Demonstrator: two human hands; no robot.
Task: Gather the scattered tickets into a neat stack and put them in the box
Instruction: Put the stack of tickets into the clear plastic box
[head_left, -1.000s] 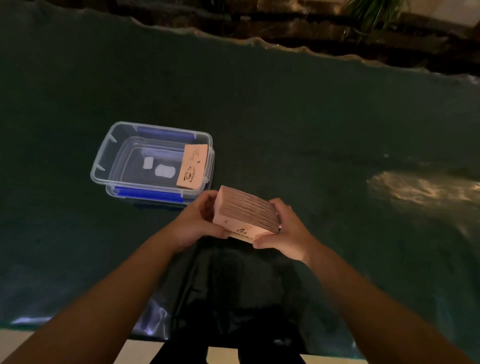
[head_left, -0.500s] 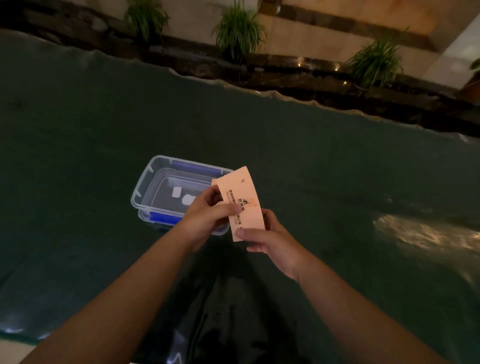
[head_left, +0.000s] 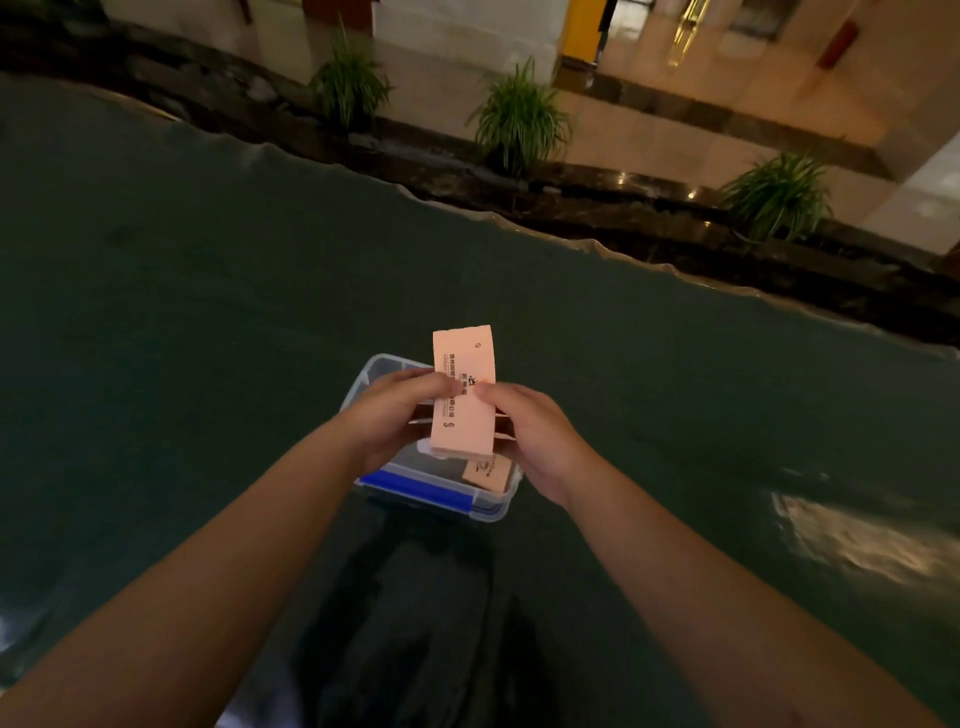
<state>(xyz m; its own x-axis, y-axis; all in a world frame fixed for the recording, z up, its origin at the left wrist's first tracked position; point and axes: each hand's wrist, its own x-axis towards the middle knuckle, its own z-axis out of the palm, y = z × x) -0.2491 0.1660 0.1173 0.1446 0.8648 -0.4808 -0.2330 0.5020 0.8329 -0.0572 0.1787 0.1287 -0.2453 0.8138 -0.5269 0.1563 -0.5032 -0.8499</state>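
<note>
Two hands (head_left: 400, 410) (ticket stack (head_left: 462, 395)) over box (head_left: 441, 499)

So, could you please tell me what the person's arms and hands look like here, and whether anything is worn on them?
Both forearms are bare right up to the frame edge, with no sleeves visible. The left hand and right hand wear no gloves, and no watch or ring shows.

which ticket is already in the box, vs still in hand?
The ticket lying in the box, at its near right corner. The stack of tickets is held upright above the box between left hand and right hand.
</note>
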